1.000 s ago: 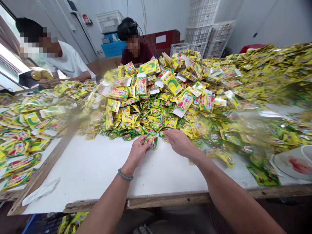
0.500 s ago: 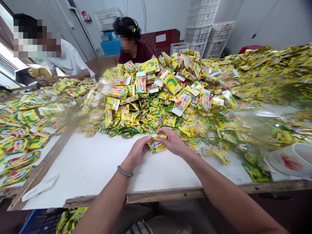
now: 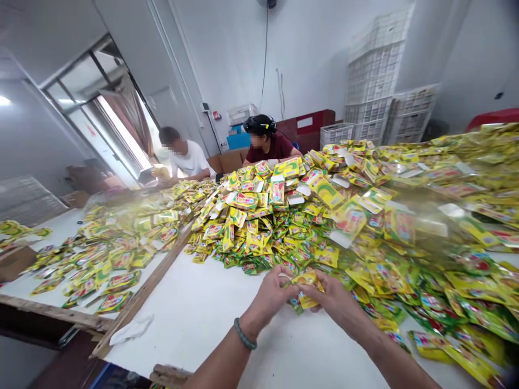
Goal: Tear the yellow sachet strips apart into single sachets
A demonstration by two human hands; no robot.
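white counter, far side buried under a heap of yellow-green foil sachets; at the heap's near edge left hand and right hand meet, both grips pinched around a small yellow sachet bundle, the right having just come out of the heap to join it

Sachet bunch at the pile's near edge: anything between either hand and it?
Nothing visible. The left hand and right hand both grip the sachet bunch directly, with their fingers on it. They hold it just above the white table, in front of the big sachet pile.
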